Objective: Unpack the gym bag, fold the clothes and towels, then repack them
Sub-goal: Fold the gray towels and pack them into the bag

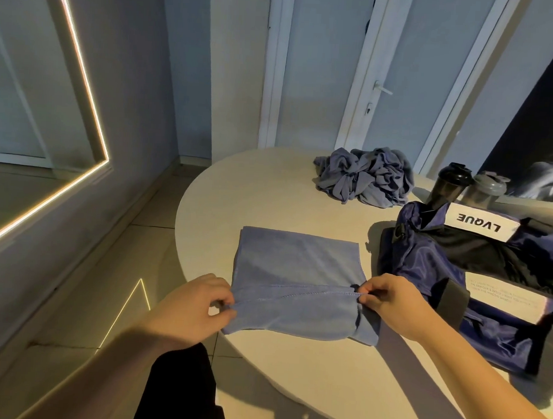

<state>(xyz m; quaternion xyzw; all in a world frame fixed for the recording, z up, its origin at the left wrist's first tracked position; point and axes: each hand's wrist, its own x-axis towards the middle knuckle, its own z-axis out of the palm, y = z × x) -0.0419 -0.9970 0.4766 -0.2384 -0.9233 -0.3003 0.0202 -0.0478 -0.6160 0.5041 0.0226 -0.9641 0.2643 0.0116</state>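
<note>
- Nearest the camera, the left hand (198, 304) pinches the left end of a hemmed edge of the blue towel (294, 273), thumb against fingers.
- Between the two hands that edge runs taut and slightly raised; beyond them the towel lies flat on the desk (263, 189), already doubled into a rectangle.
- At the other end of the edge, the right hand (388, 299) grips the right corner in the same pinch.
- Folding looks to be the step in hand. Next, the held edge probably wants carrying away from the hands to meet the far edge, corners matched, then pressed flat.
- Far beyond the right hand sits a crumpled pile of clothes (365, 178), not yet folded.
- Just right of the right hand lies the navy gym bag (425, 263), with two shaker bottles (453, 183) behind it.
- A pale round desk stands on a tiled floor (73, 343); white doors (354, 70) close the room behind.
</note>
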